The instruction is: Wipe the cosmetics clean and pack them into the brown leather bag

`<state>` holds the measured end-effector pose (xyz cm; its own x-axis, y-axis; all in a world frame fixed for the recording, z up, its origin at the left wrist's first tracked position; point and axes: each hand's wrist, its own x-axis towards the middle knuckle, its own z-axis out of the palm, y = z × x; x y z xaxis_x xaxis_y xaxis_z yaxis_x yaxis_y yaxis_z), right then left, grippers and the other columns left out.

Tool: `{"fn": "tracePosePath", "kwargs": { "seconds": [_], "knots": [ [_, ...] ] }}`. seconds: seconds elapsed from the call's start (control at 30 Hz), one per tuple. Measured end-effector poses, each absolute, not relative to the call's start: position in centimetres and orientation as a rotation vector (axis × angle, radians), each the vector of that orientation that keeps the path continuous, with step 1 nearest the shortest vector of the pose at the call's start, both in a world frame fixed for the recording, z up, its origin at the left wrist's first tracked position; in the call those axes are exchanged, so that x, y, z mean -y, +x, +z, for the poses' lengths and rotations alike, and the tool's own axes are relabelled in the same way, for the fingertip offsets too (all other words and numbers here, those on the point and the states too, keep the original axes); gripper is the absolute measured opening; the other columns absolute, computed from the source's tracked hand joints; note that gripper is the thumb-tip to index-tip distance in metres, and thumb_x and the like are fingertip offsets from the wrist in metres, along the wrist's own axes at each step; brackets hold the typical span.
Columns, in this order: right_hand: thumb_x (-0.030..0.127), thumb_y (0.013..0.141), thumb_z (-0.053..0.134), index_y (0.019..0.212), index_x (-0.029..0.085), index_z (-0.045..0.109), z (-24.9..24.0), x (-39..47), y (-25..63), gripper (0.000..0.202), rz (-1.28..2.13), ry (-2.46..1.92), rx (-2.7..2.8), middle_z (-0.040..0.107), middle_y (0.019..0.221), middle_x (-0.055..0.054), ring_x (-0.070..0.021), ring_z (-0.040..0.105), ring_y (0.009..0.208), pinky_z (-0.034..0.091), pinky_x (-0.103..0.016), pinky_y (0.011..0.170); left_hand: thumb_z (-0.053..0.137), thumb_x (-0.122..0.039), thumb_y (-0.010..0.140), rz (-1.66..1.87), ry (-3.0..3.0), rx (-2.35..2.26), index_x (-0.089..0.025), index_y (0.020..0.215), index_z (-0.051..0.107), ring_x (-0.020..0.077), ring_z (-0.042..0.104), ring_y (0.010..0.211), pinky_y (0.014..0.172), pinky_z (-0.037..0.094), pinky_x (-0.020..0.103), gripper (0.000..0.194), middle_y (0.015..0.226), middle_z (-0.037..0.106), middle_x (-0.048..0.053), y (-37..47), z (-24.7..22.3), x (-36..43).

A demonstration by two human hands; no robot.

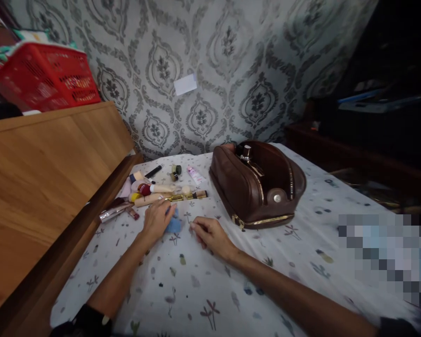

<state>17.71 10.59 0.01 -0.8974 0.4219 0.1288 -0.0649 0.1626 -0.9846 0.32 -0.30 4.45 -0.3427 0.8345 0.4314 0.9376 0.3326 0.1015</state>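
Note:
My left hand (157, 219) rests on the patterned white sheet (210, 290) with its fingers over a small blue sponge-like thing (174, 224). Just right of it, my right hand (210, 235) pinches a thin small object at its fingertips; what it is cannot be made out. Beyond my hands lies a cluster of cosmetics (150, 189): tubes, a gold-capped stick (187, 196), small jars and a pink tube (195, 174). A brown leather toiletry bag (256, 185) stands unzipped to the right, with a bottle top showing inside.
A wooden headboard (45, 178) runs along the left, with a red plastic basket (45, 75) above it. Patterned wallpaper covers the wall behind. Dark furniture stands at the right.

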Motion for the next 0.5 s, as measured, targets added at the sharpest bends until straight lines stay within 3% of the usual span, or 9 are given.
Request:
{"fn": "tracePosePath", "kwargs": {
  "seconds": [0.13, 0.23, 0.37, 0.5],
  "knots": [
    [0.05, 0.086, 0.049, 0.072, 0.018, 0.054, 0.0, -10.6, 17.7, 0.035, 1.857, -0.387, 1.952, 0.046, 0.051, 0.006, -0.008, 0.042, 0.038, 0.029, -0.019, 0.034, 0.05, -0.029, 0.093, -0.481, -1.461, 2.391, -0.019, 0.076, 0.06, 0.0194, 0.059, 0.085, 0.079, 0.047, 0.032, 0.023, 0.091, 0.06, 0.006, -1.2, 6.1, -2.6],
    [0.051, 0.085, 0.05, 0.073, 0.018, 0.055, 0.1, -10.5, 17.7, 0.035, 1.894, -0.391, 1.918, 0.046, 0.05, 0.007, -0.0077, 0.04, 0.037, 0.028, -0.017, 0.031, 0.05, -0.021, 0.091, -0.476, -1.466, 2.422, -0.019, 0.092, 0.061, 0.0192, 0.06, 0.089, 0.083, 0.048, 0.032, 0.012, 0.096, 0.061, 0.005, -2.3, 6.6, -5.7],
    [0.051, 0.085, 0.052, 0.072, 0.018, 0.053, 0.0, -10.6, 17.6, 0.035, 1.916, -0.387, 1.906, 0.046, 0.05, 0.007, -0.007, 0.041, 0.036, 0.027, -0.016, 0.029, 0.049, -0.012, 0.088, -0.39, -1.557, 2.459, -0.023, 0.12, 0.058, 0.0223, 0.061, 0.103, 0.088, 0.049, 0.034, 0.035, 0.116, 0.061, 0.007, -2.7, 6.6, -10.3],
    [0.052, 0.085, 0.052, 0.073, 0.018, 0.054, -0.3, -10.7, 17.5, 0.036, 1.916, -0.354, 1.897, 0.047, 0.048, 0.007, -0.0069, 0.041, 0.035, 0.028, -0.016, 0.031, 0.046, -0.003, 0.084, -0.22, -1.647, 2.477, -0.025, 0.136, 0.052, 0.03, 0.055, 0.122, 0.093, 0.05, 0.043, 0.057, 0.137, 0.053, 0.013, -2.5, 6.1, -14.3]
  ]
}}
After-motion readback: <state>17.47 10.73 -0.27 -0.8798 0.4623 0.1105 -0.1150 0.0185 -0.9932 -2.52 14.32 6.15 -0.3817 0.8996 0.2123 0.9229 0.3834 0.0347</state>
